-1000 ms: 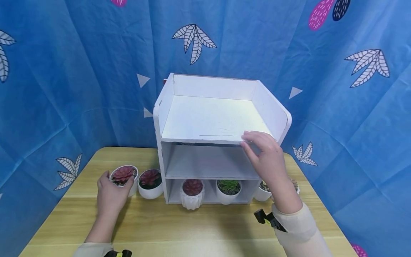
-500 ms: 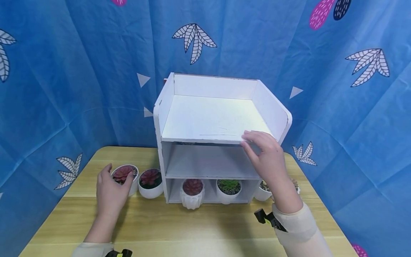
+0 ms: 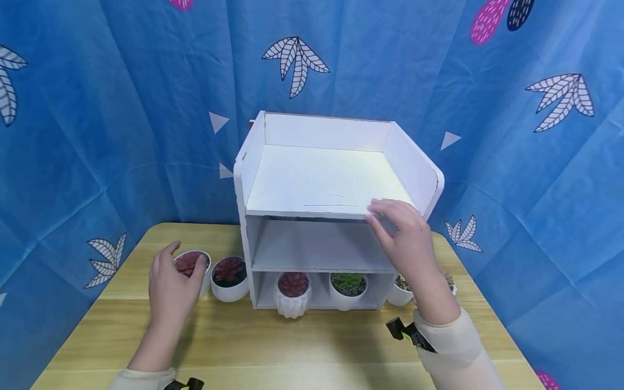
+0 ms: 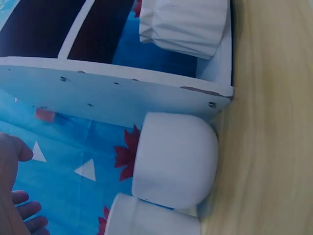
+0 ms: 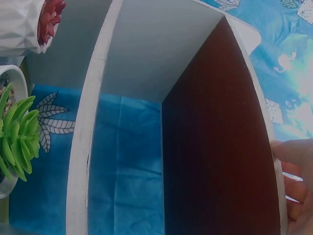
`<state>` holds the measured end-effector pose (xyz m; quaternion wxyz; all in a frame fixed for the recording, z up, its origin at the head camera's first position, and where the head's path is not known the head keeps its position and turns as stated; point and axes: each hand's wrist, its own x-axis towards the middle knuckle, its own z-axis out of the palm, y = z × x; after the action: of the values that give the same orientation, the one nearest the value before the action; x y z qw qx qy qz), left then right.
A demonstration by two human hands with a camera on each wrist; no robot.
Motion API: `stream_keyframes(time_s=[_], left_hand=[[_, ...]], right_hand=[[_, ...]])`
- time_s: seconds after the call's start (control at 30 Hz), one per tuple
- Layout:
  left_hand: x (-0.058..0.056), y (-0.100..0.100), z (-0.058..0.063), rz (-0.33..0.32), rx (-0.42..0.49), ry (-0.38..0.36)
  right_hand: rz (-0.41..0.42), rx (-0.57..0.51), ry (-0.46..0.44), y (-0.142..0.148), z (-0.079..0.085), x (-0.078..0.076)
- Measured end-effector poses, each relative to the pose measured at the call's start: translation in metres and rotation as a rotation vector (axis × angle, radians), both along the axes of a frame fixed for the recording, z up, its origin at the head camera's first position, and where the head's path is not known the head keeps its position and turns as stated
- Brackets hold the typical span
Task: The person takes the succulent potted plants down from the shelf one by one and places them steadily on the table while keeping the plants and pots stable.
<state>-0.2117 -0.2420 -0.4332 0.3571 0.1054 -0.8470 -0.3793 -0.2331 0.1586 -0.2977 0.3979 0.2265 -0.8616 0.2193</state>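
My left hand (image 3: 170, 290) hovers over the leftmost white pot (image 3: 205, 283), which holds a red succulent (image 3: 184, 263) partly hidden behind the fingers. In the left wrist view this hand (image 4: 13, 196) has its fingers spread, apart from both pots, and holds nothing. Just right of that pot, against the shelf's side, stands another round white pot (image 3: 229, 293) with a red succulent. My right hand (image 3: 404, 238) grips the front edge of the white shelf's (image 3: 326, 179) top board, fingers above and thumb at the edge. The right wrist view shows thumb and fingers around that edge (image 5: 279, 181).
On the bottom level sit a ribbed white pot (image 3: 292, 306) with a red succulent and a smooth white pot (image 3: 345, 299) with a green one. More pots, such as a white one (image 3: 400, 296), stand right of the shelf, partly behind my forearm. A blue curtain (image 3: 341, 70) surrounds the wooden table (image 3: 273, 346).
My left hand has let go of the leftmost pot, its fingers spreading and lifting up off the rim. That pot stays in place. My right hand has kept its grip on the shelf edge.
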Motion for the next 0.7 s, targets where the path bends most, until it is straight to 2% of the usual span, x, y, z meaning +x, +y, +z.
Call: stream_keyframes(time_s=[0.27, 0.5, 0.7], left_hand=[[0.001, 0.008, 0.007, -0.041, -0.012, 0.086], [0.001, 0.016, 0.015, -0.084, -0.056, 0.205], [0.000, 0.023, 0.022, -0.125, -0.078, 0.274]], right_hand=[[0.000, -0.004, -0.001, 0.000, -0.001, -0.001], [0.004, -0.004, 0.008, 0.001, -0.001, -0.001], [0.009, -0.005, 0.010, 0.001, -0.001, -0.001]])
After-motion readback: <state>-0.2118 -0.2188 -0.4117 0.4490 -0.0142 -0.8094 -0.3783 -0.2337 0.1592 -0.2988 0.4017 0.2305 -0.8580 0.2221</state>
